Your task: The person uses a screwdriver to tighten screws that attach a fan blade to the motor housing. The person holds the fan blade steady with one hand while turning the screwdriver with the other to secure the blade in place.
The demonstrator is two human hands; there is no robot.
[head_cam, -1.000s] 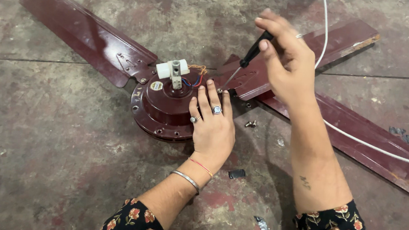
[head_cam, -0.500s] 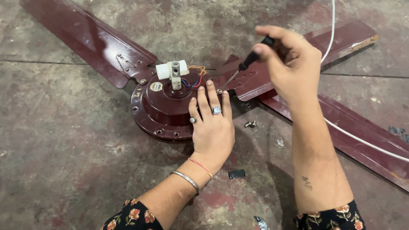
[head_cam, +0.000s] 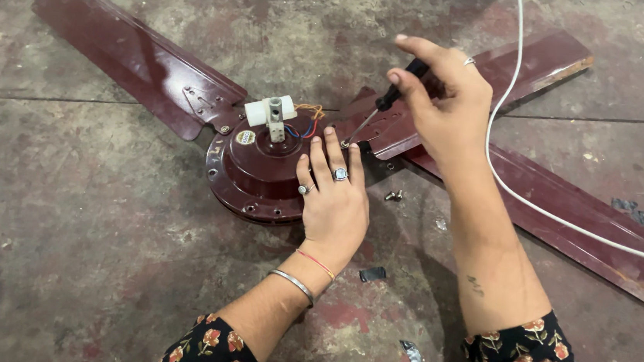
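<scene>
A dark red ceiling fan lies on the stained floor, its round motor housing [head_cam: 253,171] in the middle and blades [head_cam: 131,56] spreading out. My left hand [head_cam: 334,197] presses flat on the housing's right side, fingers apart, rings on two fingers. My right hand [head_cam: 445,106] grips a black-handled screwdriver [head_cam: 381,105], its tip down at a blade bracket by the housing's upper right edge. A white terminal block [head_cam: 270,112] with coloured wires sits on top of the housing.
A white cable [head_cam: 537,208] runs from the top across the right blade [head_cam: 568,202] to the right edge. A loose screw [head_cam: 393,197] lies just right of the housing. Small dark scraps [head_cam: 373,274] lie on the floor near my arms.
My right hand has shifted its grip and turned slightly on the screwdriver handle. My left hand and the fan have stayed in place.
</scene>
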